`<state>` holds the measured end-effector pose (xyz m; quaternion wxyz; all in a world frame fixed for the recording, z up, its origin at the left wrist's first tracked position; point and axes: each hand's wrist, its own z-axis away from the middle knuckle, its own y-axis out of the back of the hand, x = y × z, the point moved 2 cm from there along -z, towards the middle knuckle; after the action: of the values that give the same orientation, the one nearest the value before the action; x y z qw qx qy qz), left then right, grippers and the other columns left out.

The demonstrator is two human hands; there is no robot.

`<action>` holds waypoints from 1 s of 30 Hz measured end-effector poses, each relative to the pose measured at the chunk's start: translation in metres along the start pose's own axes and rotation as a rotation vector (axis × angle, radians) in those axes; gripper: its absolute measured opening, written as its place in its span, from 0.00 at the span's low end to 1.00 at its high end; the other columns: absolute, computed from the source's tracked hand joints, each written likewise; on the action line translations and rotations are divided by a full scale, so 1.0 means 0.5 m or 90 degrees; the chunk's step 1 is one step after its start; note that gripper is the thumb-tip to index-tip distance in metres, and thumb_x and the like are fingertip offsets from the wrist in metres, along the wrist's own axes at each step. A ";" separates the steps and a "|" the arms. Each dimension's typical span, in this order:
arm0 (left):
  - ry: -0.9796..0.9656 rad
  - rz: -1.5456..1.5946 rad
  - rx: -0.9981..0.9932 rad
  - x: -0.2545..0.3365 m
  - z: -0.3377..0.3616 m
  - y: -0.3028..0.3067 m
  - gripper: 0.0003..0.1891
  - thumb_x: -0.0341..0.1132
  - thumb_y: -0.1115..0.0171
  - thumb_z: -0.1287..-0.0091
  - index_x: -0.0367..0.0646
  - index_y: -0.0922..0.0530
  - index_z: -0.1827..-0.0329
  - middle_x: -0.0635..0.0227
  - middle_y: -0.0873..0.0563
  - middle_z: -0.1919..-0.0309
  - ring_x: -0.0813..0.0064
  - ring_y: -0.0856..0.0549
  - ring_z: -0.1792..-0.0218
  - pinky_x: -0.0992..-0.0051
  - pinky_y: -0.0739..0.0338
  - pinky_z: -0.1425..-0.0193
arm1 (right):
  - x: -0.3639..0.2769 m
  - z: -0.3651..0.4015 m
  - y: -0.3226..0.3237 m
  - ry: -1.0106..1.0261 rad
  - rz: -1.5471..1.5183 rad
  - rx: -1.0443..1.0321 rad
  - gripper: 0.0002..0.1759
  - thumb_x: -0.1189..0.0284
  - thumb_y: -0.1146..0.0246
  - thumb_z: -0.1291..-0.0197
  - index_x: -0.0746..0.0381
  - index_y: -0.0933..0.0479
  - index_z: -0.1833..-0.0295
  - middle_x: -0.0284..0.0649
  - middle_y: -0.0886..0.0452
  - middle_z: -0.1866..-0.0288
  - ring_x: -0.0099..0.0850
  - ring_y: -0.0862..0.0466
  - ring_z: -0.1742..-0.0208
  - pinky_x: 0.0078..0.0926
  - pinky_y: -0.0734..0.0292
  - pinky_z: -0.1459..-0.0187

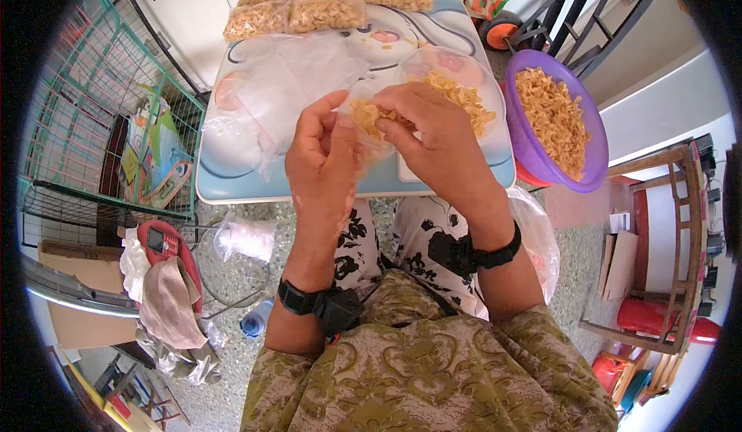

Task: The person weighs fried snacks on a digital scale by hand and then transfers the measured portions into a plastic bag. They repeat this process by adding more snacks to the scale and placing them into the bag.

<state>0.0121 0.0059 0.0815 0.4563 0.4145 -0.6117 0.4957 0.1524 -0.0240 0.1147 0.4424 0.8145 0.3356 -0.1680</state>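
Observation:
My left hand (325, 146) pinches a small clear plastic bag (369, 152) over the front half of the table, thumb and fingers at its side. Yellowish dried flakes (362, 113) show in the bag's mouth. My right hand (437, 127) is closed at that mouth, fingertips gathered round some of the same flakes. Just behind it, a clear shallow dish (498, 92) holds a loose heap of flakes (464, 101). To the left of my hands lies a spread pile of flat clear bags (290, 76).
Filled bags (328, 12) stand in rows along the table's (247, 188) far edge. On the right, a purple basin (595, 150) is full of flakes. A green wire cage (93, 107) flanks the left side. A hand truck (572, 15) leans at the back right.

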 end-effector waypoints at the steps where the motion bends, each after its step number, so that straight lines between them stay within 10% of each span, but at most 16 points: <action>1: 0.000 0.000 0.000 -0.001 -0.001 0.003 0.15 0.32 0.44 0.28 0.38 0.25 0.40 0.74 0.23 0.69 0.87 0.25 0.72 0.84 0.29 0.70 | -0.001 -0.002 0.000 0.014 0.018 -0.020 0.11 0.79 0.37 0.44 0.65 0.22 0.54 0.43 0.18 0.58 0.38 0.17 0.59 0.29 0.22 0.59; 11: -0.014 0.006 0.004 -0.013 -0.003 0.009 0.14 0.32 0.45 0.27 0.37 0.25 0.42 0.74 0.22 0.67 0.87 0.26 0.72 0.85 0.31 0.70 | -0.025 -0.027 -0.013 -0.017 0.125 -0.165 0.08 0.71 0.42 0.41 0.65 0.26 0.65 0.50 0.22 0.65 0.51 0.19 0.60 0.44 0.23 0.61; 23: -0.019 -0.032 0.021 -0.011 -0.005 0.022 0.12 0.33 0.43 0.28 0.37 0.22 0.46 0.74 0.21 0.70 0.87 0.26 0.73 0.85 0.32 0.71 | 0.001 -0.029 -0.046 0.069 0.164 -0.263 0.08 0.72 0.37 0.44 0.64 0.22 0.61 0.45 0.23 0.64 0.45 0.19 0.61 0.39 0.25 0.62; 30: -0.020 -0.026 0.057 -0.011 -0.012 0.033 0.12 0.33 0.43 0.28 0.37 0.22 0.46 0.75 0.21 0.70 0.86 0.27 0.73 0.85 0.32 0.71 | -0.018 -0.021 -0.039 0.064 -0.014 -0.103 0.10 0.73 0.39 0.43 0.63 0.25 0.56 0.46 0.22 0.65 0.48 0.20 0.60 0.42 0.25 0.59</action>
<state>-0.0016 0.0147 0.0731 0.4374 0.4550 -0.5875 0.5065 0.1322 -0.0115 0.1139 0.4871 0.7798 0.3792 -0.1041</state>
